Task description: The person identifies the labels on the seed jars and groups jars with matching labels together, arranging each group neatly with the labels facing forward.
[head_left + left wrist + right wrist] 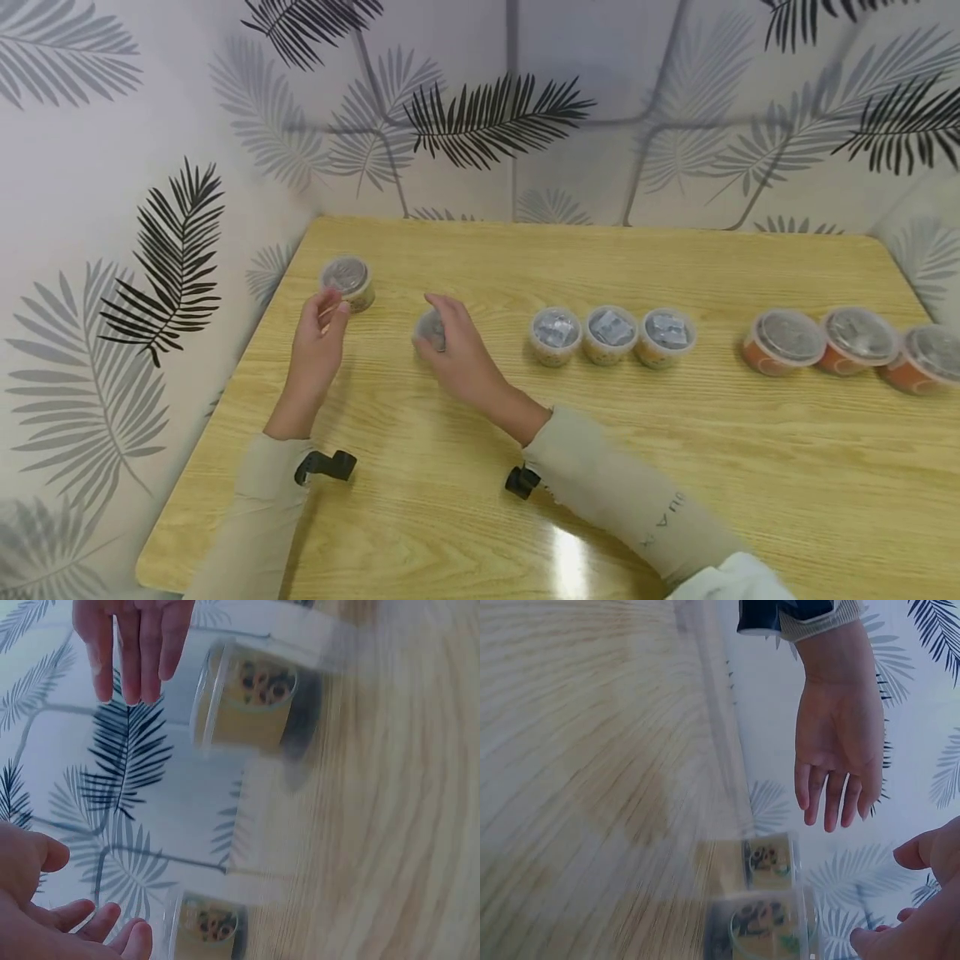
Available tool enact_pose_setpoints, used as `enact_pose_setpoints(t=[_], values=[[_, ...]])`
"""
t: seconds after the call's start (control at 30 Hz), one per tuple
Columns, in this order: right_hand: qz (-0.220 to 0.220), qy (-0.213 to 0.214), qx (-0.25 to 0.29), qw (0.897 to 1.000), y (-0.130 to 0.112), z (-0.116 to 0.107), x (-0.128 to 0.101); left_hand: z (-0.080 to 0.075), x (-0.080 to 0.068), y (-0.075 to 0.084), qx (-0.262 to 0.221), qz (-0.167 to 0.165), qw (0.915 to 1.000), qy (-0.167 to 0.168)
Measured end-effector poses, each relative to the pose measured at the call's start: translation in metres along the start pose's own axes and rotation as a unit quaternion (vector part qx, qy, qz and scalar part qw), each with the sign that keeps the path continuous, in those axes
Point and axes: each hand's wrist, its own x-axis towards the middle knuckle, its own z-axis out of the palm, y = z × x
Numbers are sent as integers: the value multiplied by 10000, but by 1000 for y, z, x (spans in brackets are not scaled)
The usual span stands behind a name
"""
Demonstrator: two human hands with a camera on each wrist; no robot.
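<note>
Far left of table (675, 467): small clear-lidded tub (347, 281) w/ yellowish label, upright near the back-left corner. Left hand (318, 346) just beside it, fingers relaxed & straight, holding nothing. Right hand (459, 350) curls round a 2nd tub (430, 328), same kind, mostly hidden, resting on the wood.

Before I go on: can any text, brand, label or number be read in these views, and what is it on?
Right sleeve: small grey lettering near the forearm, turned sideways and too small to read for certain.
Yellow tubs: printed pictures on the sides, blurred, no words legible.
Lidded tubs in the row and orange tubs: nothing readable.
No numbers or signs anywhere.
</note>
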Motion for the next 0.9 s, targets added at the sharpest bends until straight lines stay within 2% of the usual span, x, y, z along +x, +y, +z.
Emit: enact_pose_setpoints(t=[0.1,0.23,0.37,0.53,0.67,0.8,0.9], values=[[18,-162,36,9999,-6,13,8,-10,11,-11,124,-17,9998,153],[129,-273,-57,9995,-12,31,20,-17,23,-19,253,-79,9995,178],[439,-421,-170,9980,-13,49,37,-22,35,-29,374,-280,9988,140],[663,-627,53,9958,-11,70,56,-24,52,-38,465,-551,9973,106],[834,-547,260,9947,-8,82,69,-24,65,-43,486,-719,9961,130],[1067,-378,144,9935,-5,91,83,-26,75,-48,411,-870,9952,171],[1077,-263,180,9937,-2,97,95,-28,80,-51,431,-886,9950,188]])
